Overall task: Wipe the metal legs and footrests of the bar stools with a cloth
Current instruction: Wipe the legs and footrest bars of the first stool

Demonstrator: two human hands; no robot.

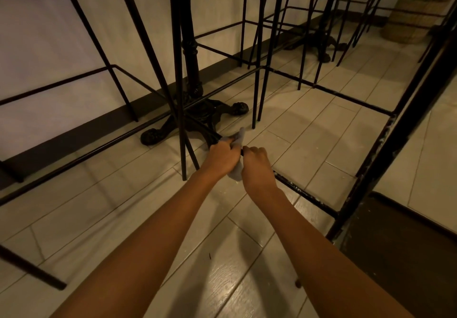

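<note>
Cloth [239, 135], one; left hand [221, 158], right hand [257, 167] grip footrest [300, 191].

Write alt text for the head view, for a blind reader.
The left hand wraps a pale grey cloth round a thin black metal footrest bar, the right hand gripping the bar beside it. Other black stool legs stand on pale floor tiles.

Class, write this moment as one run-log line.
stage: footrest wipe | left hand: holds cloth on footrest | right hand: grips footrest
</note>
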